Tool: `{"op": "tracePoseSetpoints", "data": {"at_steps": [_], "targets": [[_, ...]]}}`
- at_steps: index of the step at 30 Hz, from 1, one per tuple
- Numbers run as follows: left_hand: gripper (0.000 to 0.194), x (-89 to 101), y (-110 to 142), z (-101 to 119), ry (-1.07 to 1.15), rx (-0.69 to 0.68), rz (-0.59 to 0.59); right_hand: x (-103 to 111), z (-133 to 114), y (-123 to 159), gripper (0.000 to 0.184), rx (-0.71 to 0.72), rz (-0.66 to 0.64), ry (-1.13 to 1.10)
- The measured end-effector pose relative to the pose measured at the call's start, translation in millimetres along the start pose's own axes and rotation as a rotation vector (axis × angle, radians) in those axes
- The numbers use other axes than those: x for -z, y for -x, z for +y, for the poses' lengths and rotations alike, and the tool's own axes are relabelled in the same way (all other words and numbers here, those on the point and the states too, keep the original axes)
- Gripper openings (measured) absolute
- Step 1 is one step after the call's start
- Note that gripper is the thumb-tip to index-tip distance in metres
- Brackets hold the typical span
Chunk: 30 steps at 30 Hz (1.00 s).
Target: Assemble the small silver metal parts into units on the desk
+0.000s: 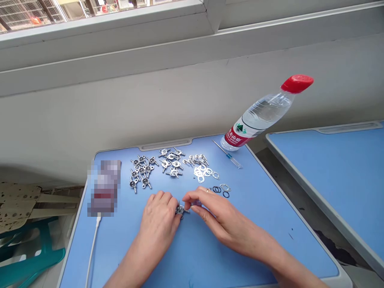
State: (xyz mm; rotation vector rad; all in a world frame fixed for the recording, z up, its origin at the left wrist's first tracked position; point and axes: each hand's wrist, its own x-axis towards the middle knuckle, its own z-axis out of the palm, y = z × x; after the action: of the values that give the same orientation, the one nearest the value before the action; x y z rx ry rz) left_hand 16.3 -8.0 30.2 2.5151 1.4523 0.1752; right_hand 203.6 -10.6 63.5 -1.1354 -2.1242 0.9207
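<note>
My left hand (162, 212) is closed, pressing a small silver metal fitting (180, 209) with thin side pipes against the blue table. My right hand (217, 210) reaches in from the right, its thumb and fingertips curled around a small see-through purplish piece (196, 203) right beside the fitting. Most of that piece is hidden by the fingers. Just beyond the right hand lie black rubber rings (216, 189) and a flat metal gasket (225, 187). Similar fittings with black round insides (141, 170) lie in a group beyond my left hand.
More silver fittings (172, 162), small stemmed metal parts (196, 159) and thin flat gaskets (205, 172) lie farther back. A screwdriver (229, 155) rests near a water bottle (258, 118). At left are a blurred-out phone (105, 188) and its white cable (93, 250).
</note>
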Motion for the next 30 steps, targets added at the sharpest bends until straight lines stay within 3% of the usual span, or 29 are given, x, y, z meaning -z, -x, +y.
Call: {"op": "tracePoseSetpoints", "data": {"at_steps": [5,12,16,19,26,30], "targets": [[0.007,0.7,0,0,-0.002,-0.008,0.003,-3,2,-1,0.021,0.055,0.023,0.034],[0.012,4.5,-1,2,-0.022,0.006,-0.029,-19,11,-6,0.029,0.341,0.220,0.226],[0.005,3.3,-1,1,-0.017,0.002,-0.021,-15,8,-6,0.028,0.329,0.192,0.217],[0.008,2.4,-1,1,-0.005,0.007,-0.013,-11,7,-5,0.039,0.338,0.161,0.181],[0.010,3.1,-1,2,-0.011,0.017,-0.014,-14,10,-6,0.034,0.392,0.239,0.273],[0.006,4.2,-1,2,-0.003,0.021,-0.036,-10,8,-6,0.042,0.352,0.193,0.216]]}}
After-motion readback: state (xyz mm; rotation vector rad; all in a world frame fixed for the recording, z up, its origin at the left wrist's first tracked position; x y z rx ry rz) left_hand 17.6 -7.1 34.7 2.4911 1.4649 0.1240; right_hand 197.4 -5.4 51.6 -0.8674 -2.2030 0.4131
